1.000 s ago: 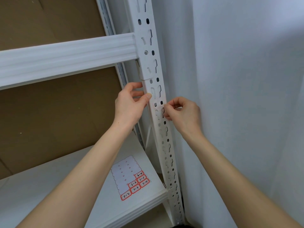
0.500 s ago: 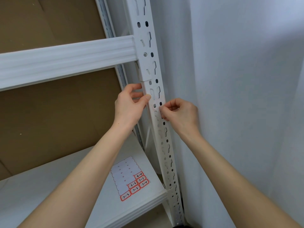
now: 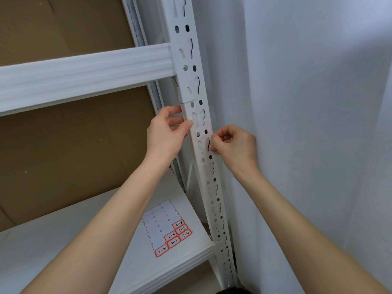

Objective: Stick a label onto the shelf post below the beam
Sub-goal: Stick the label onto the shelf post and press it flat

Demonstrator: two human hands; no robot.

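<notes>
The white slotted shelf post (image 3: 189, 81) stands upright against the wall, and the white beam (image 3: 84, 75) joins it from the left. Just below the beam joint, my left hand (image 3: 166, 134) grips the post's left edge, thumb on the front face. My right hand (image 3: 233, 145) is at the post's right edge a little lower, its thumb and forefinger pinched together. A small pale label (image 3: 204, 141) lies against the post face at those fingertips, mostly hidden by them.
A label sheet (image 3: 167, 228) with several red-bordered, handwritten labels lies on the white shelf board (image 3: 63, 251) below. Brown cardboard (image 3: 74, 155) backs the shelf. A white wall (image 3: 307, 124) runs close along the post's right side.
Both hands stay at the same spot on the post. My right fingertips shifted slightly left onto the post face and back. The view tilted a little.
</notes>
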